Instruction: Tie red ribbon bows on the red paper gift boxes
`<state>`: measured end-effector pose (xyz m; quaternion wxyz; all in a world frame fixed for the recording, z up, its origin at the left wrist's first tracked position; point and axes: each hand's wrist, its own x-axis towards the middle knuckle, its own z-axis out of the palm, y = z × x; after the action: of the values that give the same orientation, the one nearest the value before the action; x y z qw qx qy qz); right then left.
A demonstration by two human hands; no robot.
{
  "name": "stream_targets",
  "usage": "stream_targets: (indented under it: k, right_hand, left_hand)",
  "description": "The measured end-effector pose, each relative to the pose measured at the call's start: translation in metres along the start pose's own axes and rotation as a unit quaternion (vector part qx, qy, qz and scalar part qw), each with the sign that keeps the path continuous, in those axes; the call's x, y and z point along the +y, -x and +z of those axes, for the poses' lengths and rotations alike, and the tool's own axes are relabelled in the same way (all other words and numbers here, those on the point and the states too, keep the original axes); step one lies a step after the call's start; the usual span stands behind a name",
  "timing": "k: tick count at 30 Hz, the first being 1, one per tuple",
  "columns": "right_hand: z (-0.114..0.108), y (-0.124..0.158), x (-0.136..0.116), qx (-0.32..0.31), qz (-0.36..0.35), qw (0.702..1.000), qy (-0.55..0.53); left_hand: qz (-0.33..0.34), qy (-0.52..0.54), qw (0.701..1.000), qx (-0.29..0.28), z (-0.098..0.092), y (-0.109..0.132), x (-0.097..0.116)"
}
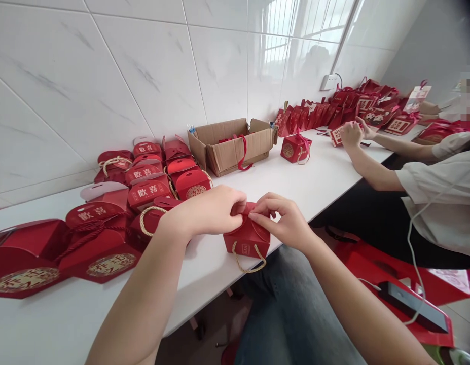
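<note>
A small red gift box (247, 238) with a twisted gold rope handle (250, 268) stands near the table's front edge. My left hand (215, 209) has its fingers curled and closed at the box's top flaps, on the left. From the right, my right hand (282, 218) pinches the same flaps with thumb and forefinger. The fingertips of both hands nearly meet over the closure, so part of the top is hidden. Just left of my left hand, a red box (149, 225) with a gold rope handle is partly covered by my wrist.
Several red gift boxes (101, 253) crowd the table's left side. An open cardboard box (238, 152) with red ribbon stands against the tiled wall. Beyond it sits a ribboned red box (295, 147). At right, a co-worker's hands (352, 134) hold another box beside many red ones.
</note>
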<state>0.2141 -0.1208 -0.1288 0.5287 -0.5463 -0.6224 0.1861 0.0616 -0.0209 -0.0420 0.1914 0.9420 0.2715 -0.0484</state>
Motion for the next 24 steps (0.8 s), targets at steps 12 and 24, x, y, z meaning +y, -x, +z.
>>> stream_targets:
  k: [12,24]
  right_hand:
    - [-0.001,-0.003,-0.004,-0.001,-0.011,1.000,0.017]
    - [-0.016,-0.007,-0.018,-0.042,0.137,0.942,-0.304]
  left_hand:
    - [-0.005,-0.031,0.999,-0.037,0.004,-0.002,0.002]
    - [-0.052,-0.013,0.997,-0.063,-0.003,-0.001,-0.005]
